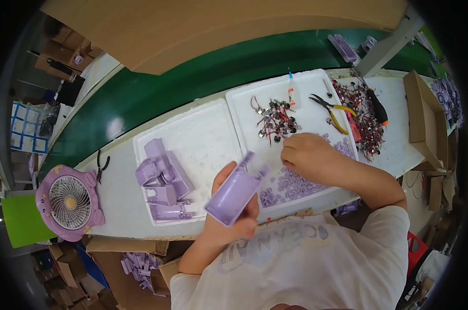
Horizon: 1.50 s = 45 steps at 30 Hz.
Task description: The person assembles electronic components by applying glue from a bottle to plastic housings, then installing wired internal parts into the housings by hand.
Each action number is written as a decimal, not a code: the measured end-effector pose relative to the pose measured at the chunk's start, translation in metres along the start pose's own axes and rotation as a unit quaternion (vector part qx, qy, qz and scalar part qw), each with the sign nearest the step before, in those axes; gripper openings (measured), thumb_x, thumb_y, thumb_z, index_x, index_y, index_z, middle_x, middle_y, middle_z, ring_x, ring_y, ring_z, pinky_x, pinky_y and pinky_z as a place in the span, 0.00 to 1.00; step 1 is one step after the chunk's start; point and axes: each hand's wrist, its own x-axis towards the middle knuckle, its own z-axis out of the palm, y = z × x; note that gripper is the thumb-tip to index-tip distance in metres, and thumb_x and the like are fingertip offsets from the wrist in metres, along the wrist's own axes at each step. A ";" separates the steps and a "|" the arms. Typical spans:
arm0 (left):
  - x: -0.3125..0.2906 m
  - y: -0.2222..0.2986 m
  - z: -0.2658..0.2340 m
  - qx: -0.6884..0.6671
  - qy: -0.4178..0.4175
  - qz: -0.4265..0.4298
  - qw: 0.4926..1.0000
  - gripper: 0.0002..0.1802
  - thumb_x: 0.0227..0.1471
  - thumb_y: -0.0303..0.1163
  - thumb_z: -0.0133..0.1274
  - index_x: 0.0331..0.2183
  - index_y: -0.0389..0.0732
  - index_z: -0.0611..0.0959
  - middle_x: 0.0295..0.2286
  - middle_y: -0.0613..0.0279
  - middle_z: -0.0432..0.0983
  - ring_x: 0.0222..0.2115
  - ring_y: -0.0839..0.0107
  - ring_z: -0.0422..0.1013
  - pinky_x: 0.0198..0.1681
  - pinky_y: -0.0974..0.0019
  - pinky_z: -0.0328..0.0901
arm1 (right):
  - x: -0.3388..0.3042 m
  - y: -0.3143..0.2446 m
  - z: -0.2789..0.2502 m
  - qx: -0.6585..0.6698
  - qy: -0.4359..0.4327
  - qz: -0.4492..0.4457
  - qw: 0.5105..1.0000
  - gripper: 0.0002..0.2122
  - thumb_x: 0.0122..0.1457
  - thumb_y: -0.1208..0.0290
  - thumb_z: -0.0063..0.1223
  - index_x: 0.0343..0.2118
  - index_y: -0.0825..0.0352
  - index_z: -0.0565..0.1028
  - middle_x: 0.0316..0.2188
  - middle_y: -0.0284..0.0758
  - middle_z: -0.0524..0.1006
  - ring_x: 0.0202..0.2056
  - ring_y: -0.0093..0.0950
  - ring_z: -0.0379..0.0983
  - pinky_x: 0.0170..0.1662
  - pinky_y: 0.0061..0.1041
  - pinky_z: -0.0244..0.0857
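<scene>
My left hand (238, 230) is closed around a light purple plastic housing shell (233, 194), tilted with its pronged end up and to the right. Over the right-hand white foam tray (244, 98), my right hand (307, 155) has its fingers curled together, and whatever they pinch is hidden. Just beyond those fingers lies a cluster of small circuit boards with red and black wires (278, 120). Many small purple plastic pieces (296, 187) spread below and around the right hand. Several more purple shells (164, 175) sit in the left-hand foam tray (208, 116).
Yellow-handled pliers (339, 114) and a small bottle (292, 97) lie in the right tray. Beside it are a wired-parts heap (366, 132) and a screwdriver (377, 106). A purple fan (70, 201) and black pliers (102, 166) are at left; a cardboard box (425, 116) stands right.
</scene>
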 end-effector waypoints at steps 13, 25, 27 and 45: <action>0.010 -0.013 0.004 0.009 0.051 0.029 0.998 0.35 0.44 0.49 0.56 0.48 0.39 0.65 0.49 0.53 0.62 0.49 0.61 0.61 0.51 0.57 0.59 | 0.019 -0.035 -0.025 0.247 0.149 -0.075 0.954 0.07 0.42 0.78 0.59 0.25 0.65 0.72 0.23 0.33 0.70 0.23 0.30 0.67 0.24 0.26 0.61; 0.015 -0.015 -0.005 0.325 -0.053 0.234 0.915 0.38 0.35 0.34 0.65 0.48 0.37 0.65 0.43 0.53 0.60 0.48 0.56 0.62 0.49 0.60 0.61 | 0.020 -0.046 -0.024 0.227 0.153 -0.103 0.956 0.06 0.39 0.78 0.60 0.22 0.63 0.74 0.20 0.31 0.69 0.24 0.31 0.67 0.26 0.28 0.61; 0.015 -0.012 -0.002 0.353 -0.063 0.242 0.902 0.38 0.35 0.34 0.66 0.48 0.37 0.65 0.43 0.53 0.58 0.48 0.55 0.62 0.49 0.60 0.61 | 0.020 -0.047 -0.024 0.240 0.149 -0.089 0.955 0.06 0.39 0.78 0.60 0.21 0.63 0.74 0.20 0.31 0.69 0.24 0.31 0.67 0.25 0.28 0.61; 0.007 -0.018 0.008 0.174 0.088 0.075 0.978 0.35 0.42 0.20 0.56 0.51 0.33 0.59 0.45 0.53 0.64 0.45 0.67 0.64 0.47 0.65 0.62 | 0.022 -0.032 -0.042 0.388 -0.008 0.098 0.917 0.05 0.43 0.80 0.56 0.25 0.69 0.73 0.19 0.33 0.70 0.20 0.25 0.67 0.23 0.20 0.60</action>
